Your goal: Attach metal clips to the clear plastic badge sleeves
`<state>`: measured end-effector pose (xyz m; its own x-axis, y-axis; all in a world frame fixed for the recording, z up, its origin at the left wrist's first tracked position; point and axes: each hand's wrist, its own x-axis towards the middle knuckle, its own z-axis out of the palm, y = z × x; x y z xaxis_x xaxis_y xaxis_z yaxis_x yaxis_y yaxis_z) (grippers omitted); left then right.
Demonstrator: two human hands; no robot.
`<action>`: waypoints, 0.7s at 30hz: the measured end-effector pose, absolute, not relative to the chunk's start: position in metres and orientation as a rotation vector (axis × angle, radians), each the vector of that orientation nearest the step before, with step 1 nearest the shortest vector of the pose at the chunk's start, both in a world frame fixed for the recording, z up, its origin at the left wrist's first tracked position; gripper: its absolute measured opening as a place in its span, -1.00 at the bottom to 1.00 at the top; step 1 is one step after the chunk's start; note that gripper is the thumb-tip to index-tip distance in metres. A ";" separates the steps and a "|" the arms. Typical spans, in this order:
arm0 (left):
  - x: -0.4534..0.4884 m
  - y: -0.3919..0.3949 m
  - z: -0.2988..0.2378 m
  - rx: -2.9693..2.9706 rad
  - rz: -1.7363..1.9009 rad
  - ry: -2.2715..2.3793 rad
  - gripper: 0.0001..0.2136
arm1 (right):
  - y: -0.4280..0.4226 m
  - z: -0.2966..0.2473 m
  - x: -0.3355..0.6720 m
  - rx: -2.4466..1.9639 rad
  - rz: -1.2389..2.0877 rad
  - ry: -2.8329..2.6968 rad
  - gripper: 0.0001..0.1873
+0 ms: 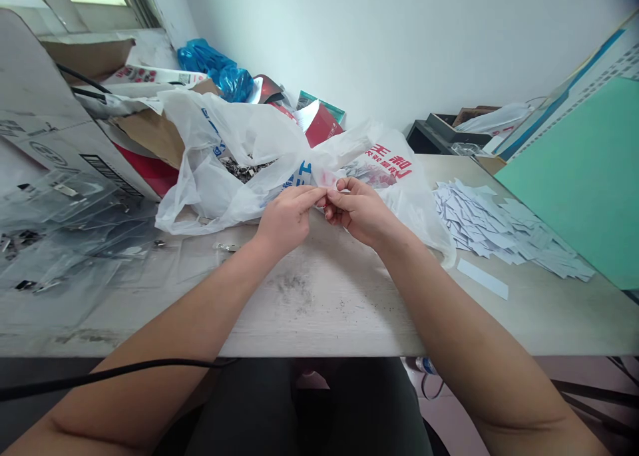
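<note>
My left hand (288, 218) and my right hand (360, 211) meet fingertip to fingertip above the middle of the table. Both are pinched closed, and whatever lies between the fingers is too small or too hidden to make out. Just behind my left hand lies an opened white plastic bag (200, 203) with small metal pieces (247, 170) inside. Another white plastic bag (422, 206) with red print sits behind my right hand, holding small clear-looking packets (367, 172). A small clear packet with a metal piece (227, 247) rests left of my left forearm.
Clear plastic packets (90, 243) with metal pieces cover the table's left side, beside a cardboard box (64, 130). White paper slips (479, 220) are heaped at the right, with one strip (482, 279) in front. A green panel (584, 183) leans far right. A black cable (124, 371) crosses my left forearm.
</note>
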<state>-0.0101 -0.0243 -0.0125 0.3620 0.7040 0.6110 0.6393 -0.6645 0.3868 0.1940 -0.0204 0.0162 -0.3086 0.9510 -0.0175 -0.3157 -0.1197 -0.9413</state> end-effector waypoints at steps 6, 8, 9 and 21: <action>-0.011 -0.025 -0.011 2.486 1.237 1.221 -0.47 | -0.018 0.015 0.194 -0.848 1.689 -1.054 -0.33; -0.012 -0.025 -0.011 2.498 1.243 1.210 -0.48 | -0.018 0.015 0.194 -0.838 1.692 -1.034 -0.33; -0.012 -0.025 -0.010 2.501 1.248 1.206 -0.49 | -0.018 0.014 0.194 -0.827 1.684 -1.034 -0.33; -0.013 -0.021 -0.014 2.408 1.275 1.226 -0.54 | -0.021 0.013 0.185 -0.833 1.515 -1.140 -0.24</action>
